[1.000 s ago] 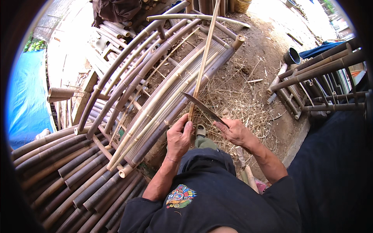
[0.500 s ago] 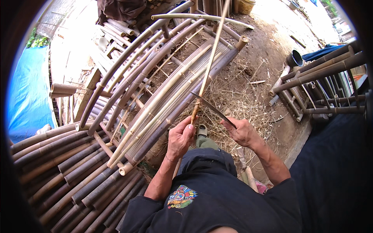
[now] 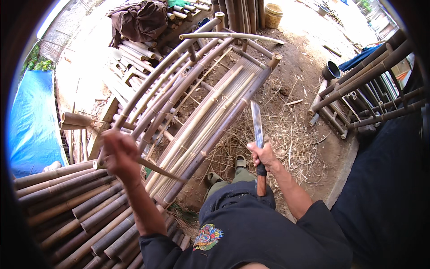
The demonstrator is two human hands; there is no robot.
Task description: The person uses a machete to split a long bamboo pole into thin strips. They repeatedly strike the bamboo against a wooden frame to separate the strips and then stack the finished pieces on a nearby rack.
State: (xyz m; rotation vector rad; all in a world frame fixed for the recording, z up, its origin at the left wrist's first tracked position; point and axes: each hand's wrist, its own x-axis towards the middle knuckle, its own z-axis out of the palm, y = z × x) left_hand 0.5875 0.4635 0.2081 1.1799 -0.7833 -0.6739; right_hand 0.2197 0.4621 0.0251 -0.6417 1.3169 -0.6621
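Observation:
My right hand (image 3: 265, 158) is wrapped around the handle of a long knife (image 3: 258, 123). Its blade points up and away, and the wooden end of the handle sticks out below the fist. My left hand (image 3: 120, 154) is off to the left, smeared by motion, and closed around a thin bamboo strip (image 3: 162, 171). One end of that strip reaches back to the right, over the near end of the bamboo bench (image 3: 210, 145). Where the rest of the strip runs is hard to make out. Split bamboo lengths (image 3: 204, 107) lie along the bench seat.
Dark bamboo poles (image 3: 105, 219) are stacked at the near left. A loose bamboo piece (image 3: 230, 35) rests across the bench's far end. Shavings (image 3: 282, 134) litter the ground. Another bamboo frame (image 3: 358, 98) stands right, beside a dark bucket (image 3: 331, 70). A blue tarp (image 3: 33, 125) lies far left.
My left hand has swung left with the bamboo strip, away from the knife. The knife, angled across the strip before, now points up and away in my right hand.

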